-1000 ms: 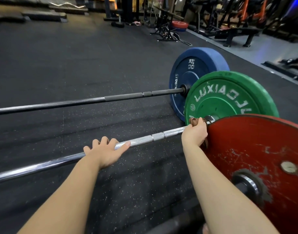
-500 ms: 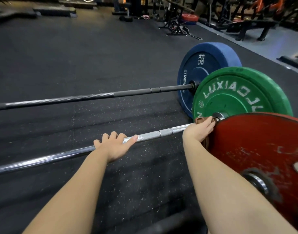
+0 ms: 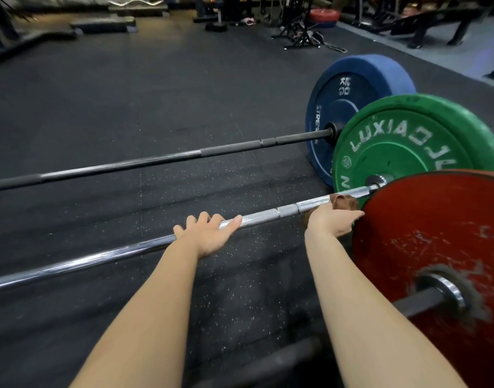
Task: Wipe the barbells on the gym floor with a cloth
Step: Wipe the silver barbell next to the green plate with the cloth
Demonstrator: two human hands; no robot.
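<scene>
Barbell [image 3: 100, 258] is lying under both hands: left hand [image 3: 209, 238] fingers curling over it, right hand [image 3: 331, 224] fingers clamping cloth [image 3: 343, 202] against it.

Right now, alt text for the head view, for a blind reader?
The right hand holds a brown cloth around a chrome barbell near its green plate; the left hand holds the bar. Barbells with a blue plate and a red plate lie either side.

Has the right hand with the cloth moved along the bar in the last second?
Yes. The right hand and brown cloth have slid along the silver bar away from the green plate, toward the left hand.
</scene>
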